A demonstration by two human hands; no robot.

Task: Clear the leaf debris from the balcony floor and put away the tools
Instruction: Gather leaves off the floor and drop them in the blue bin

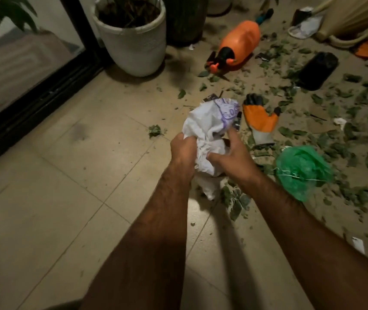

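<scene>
Leaf debris [326,139] lies scattered over the tiled floor [51,198], thick on the right side & thinning toward the middle. A few scraps lie directly under the forearms.

At the edge of that mess, both hands hold 1 crumpled white plastic bag [207,124] just above the floor. The L hand [184,151] is clenched, fingers [178,139] curled tight round a bunched fold on the bag's left side. The R hand [234,155] grips the other side more loosely, thumb pressed into the plastic & fingers [232,133] hooked over the top. The bag has purple print, too creased to read. Can't tell what's inside.

Just right of the bag, an orange-and-black glove [260,121] lies flat among the leaves. Nearer & further right sits a bunched green mesh bag [301,171] w/ a thin white string.

Further back, an orange sprayer [240,43] lies on its side, black pump head toward the camera. To its right a black pot [318,70] also lies on its side, contents not visible. A 2nd orange glove [365,50] lies beyond it, near a beige vessel [353,16]. A white planter [133,41] w/ dark soil & dry stalks stands by the black door frame [33,104].
</scene>
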